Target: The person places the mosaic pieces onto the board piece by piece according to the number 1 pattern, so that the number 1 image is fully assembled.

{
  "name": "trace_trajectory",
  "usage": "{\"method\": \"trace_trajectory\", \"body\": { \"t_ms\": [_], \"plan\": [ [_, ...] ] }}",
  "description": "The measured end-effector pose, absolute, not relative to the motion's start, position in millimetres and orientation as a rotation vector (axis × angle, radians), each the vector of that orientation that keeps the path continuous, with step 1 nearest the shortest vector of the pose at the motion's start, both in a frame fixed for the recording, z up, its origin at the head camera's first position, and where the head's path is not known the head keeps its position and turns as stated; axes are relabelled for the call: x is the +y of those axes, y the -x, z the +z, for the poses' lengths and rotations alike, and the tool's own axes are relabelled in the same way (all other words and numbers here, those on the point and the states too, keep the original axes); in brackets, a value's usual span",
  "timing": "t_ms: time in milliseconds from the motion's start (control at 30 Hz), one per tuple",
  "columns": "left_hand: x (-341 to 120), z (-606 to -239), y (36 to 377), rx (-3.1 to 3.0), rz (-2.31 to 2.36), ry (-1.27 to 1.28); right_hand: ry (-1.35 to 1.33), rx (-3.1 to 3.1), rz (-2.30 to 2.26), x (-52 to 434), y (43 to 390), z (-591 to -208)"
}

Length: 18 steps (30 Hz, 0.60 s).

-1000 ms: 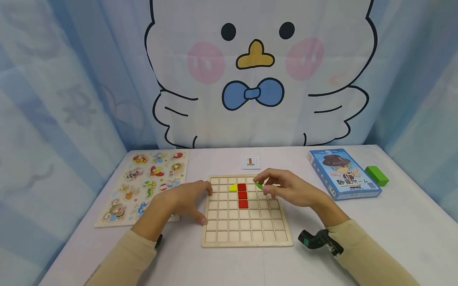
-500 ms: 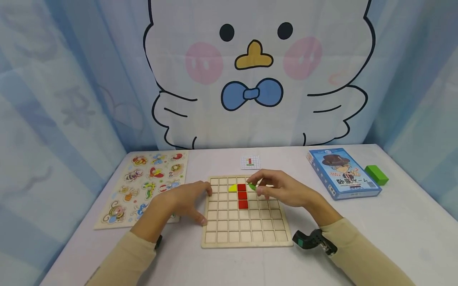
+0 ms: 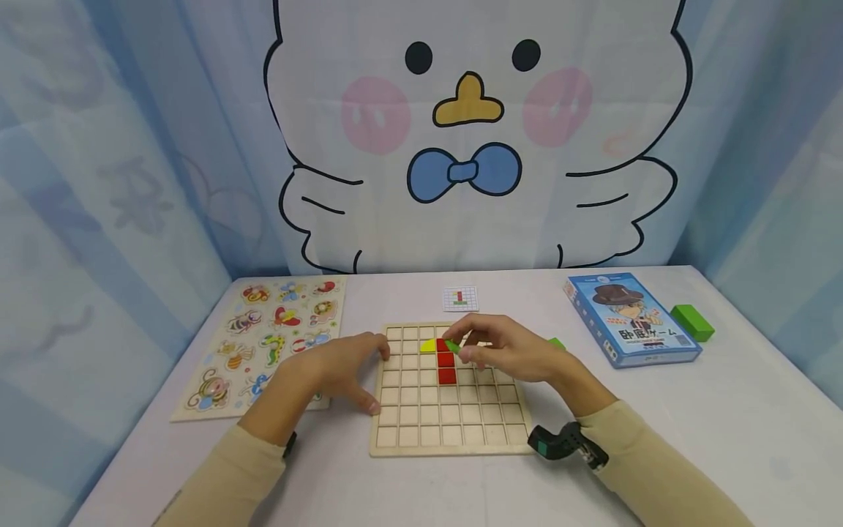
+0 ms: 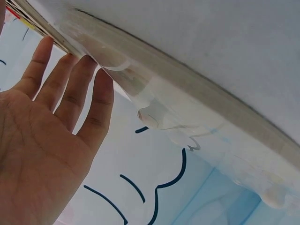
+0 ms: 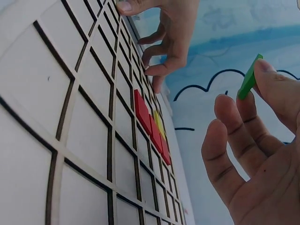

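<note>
My right hand [image 3: 510, 350] pinches a small green tile [image 5: 250, 77] between thumb and fingertips, above the wooden grid board [image 3: 421, 437]. In the head view the tile overlaps the top red tile. Three red tiles [image 3: 446, 375] stand in a column on the board, and a yellow tile [image 3: 428, 346] with a slanted edge sits left of the top one. My left hand [image 3: 339, 372] rests at the board's left edge, fingertips near the upper part and thumb lower down. The left wrist view shows its fingers [image 4: 75, 91] nearly straight along the board's side.
A small pattern card [image 3: 460, 298] lies behind the board. On the left is a wooden insect picture board [image 3: 263, 322]. On the right are a blue game box [image 3: 632, 322], a green block [image 3: 693, 323] and another green piece [image 3: 557, 342] partly behind my right wrist.
My right hand has moved left with the green tile, from right of the red column to over its top. A green piece behind the right wrist now shows. The left hand stays put.
</note>
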<state>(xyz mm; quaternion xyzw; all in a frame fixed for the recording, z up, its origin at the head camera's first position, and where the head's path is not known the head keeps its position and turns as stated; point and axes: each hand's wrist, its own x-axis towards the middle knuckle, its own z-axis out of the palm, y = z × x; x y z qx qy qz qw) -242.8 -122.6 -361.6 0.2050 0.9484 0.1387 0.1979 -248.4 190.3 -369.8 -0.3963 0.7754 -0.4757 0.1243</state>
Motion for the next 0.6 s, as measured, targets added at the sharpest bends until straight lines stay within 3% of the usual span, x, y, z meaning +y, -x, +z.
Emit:
{"method": "trace_trajectory", "body": {
  "t_ms": [600],
  "plan": [
    [-122,-360,243,2.649,0.377,-0.570,1.176,2.229,-1.339,173,251,-373]
  ]
}}
